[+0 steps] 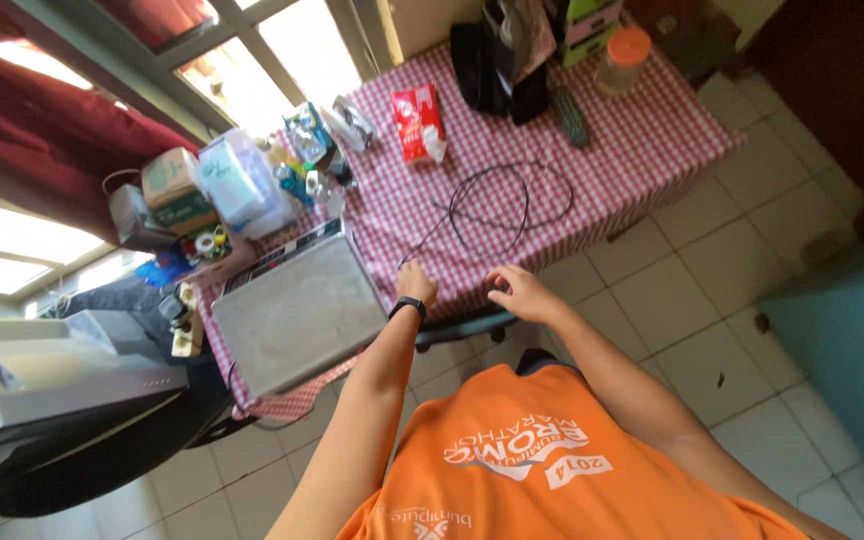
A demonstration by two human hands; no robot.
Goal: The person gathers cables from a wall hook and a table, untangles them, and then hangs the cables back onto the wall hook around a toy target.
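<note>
The black cable lay in loose loops on the red-and-white checked tablecloth, near the middle of the table, with one thin end trailing down toward the near edge. The left hand, a dark band at its wrist, was at that trailing end with the fingers drawn together; it seemed to pinch the cable there, though the grip itself was too small to make out for sure. The right hand was at the table's near edge just beside it, fingers curled downward, and whether it held anything could not be told. Both hands sat low at the edge, probably because that was where the cable's free end reached.

Just left of the left hand a grey closed laptop lay tilted, its corner overhanging the table edge. Behind it boxes and bottles crowded the window side. A red packet lay beyond the loops, a remote control and an orange-lidded jar further back. The cloth around the loops was bare, giving room on the right; the left was hemmed in by the laptop. Tiled floor lay open to the right of the table.
</note>
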